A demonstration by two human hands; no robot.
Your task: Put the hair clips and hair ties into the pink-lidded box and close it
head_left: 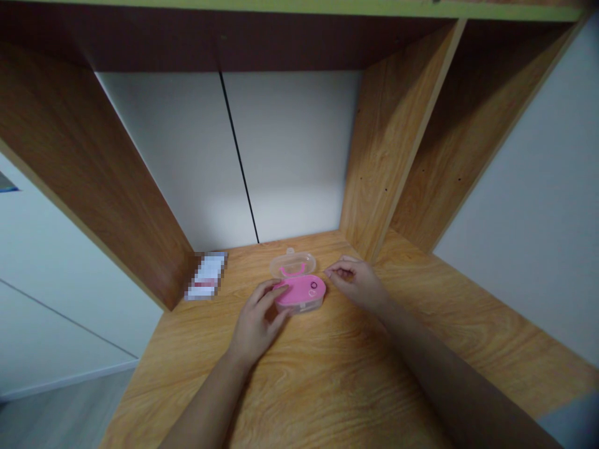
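From the head view, I see a clear box [304, 306] with a pink tray [298, 290] on the wooden desk [322, 386], its clear lid [299, 260] tipped open behind. The left hand [255, 324] curves round the box's left end, fingers parted on the tray and thumb at the front wall. Beside the right end, the right hand [356, 282] pinches thumb and fingertips together, though I can't tell whether anything sits between them.
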